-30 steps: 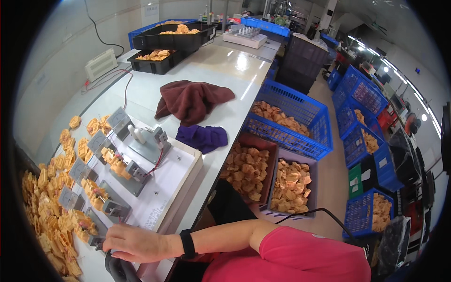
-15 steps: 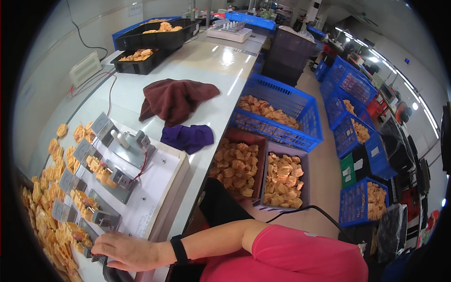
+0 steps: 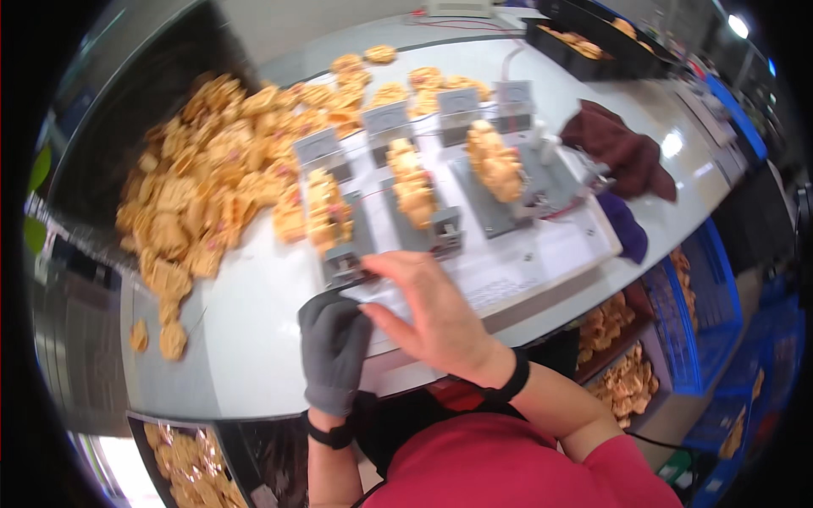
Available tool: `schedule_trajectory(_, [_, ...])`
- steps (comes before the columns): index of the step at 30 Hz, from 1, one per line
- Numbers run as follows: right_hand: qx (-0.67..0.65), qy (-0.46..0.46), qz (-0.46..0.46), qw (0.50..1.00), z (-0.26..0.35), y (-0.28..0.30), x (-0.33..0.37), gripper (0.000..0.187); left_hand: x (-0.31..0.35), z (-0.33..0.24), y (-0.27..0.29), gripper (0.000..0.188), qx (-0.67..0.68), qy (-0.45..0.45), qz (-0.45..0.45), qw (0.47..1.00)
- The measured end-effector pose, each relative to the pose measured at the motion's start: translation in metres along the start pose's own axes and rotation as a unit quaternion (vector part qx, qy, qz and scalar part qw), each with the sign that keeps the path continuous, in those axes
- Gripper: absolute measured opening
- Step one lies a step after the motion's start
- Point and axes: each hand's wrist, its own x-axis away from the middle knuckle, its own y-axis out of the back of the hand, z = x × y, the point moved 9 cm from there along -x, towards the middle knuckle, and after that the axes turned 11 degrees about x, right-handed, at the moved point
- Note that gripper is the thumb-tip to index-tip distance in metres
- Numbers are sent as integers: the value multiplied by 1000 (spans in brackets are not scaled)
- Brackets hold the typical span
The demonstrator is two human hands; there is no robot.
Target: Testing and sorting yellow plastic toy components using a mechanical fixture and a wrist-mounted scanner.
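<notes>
My left hand (image 3: 335, 351), in a grey glove, is curled just below the nearest clamp block (image 3: 344, 264); whatever its fingers may hold is hidden. My bare right hand (image 3: 436, 311) reaches over the front edge of the white fixture board (image 3: 500, 275). Its index fingertip is at or close to that same block, with the thumb held apart below. Three tan moulded plastic parts, the left one (image 3: 327, 212), the middle one (image 3: 412, 184) and the right one (image 3: 494, 161), sit on grey stations, each with an upright grey plate behind. White pegs (image 3: 544, 142) stand on the rightmost station.
A heap of tan parts (image 3: 212, 182) spreads over the table on the left, against a dark panel. Maroon cloth (image 3: 618, 148) and purple cloth (image 3: 622, 227) lie right of the board. Black trays (image 3: 584, 46) stand at the back right; blue crates (image 3: 699, 296) are below the table.
The view has swung left, bringing the heap and my gloved left hand fully into sight. My right hand is still by the nearest clamp block, its thumb and index finger now apart.
</notes>
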Motion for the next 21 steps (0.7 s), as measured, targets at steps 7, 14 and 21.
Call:
schedule_trajectory(7, [-20, -22, 22, 999, -2, -11, 0, 53, -1, 1, 6, 18, 9, 1, -5, 1000])
schedule_trajectory(14, [-12, -29, 29, 999, -3, -12, 0, 54, -3, 2, 5, 17, 23, 2, -3, 1000])
schedule_trajectory(21, [-12, -33, 40, 999, -3, -15, 1, 55, -2, 1, 7, 17, 12, 1, -1, 1000])
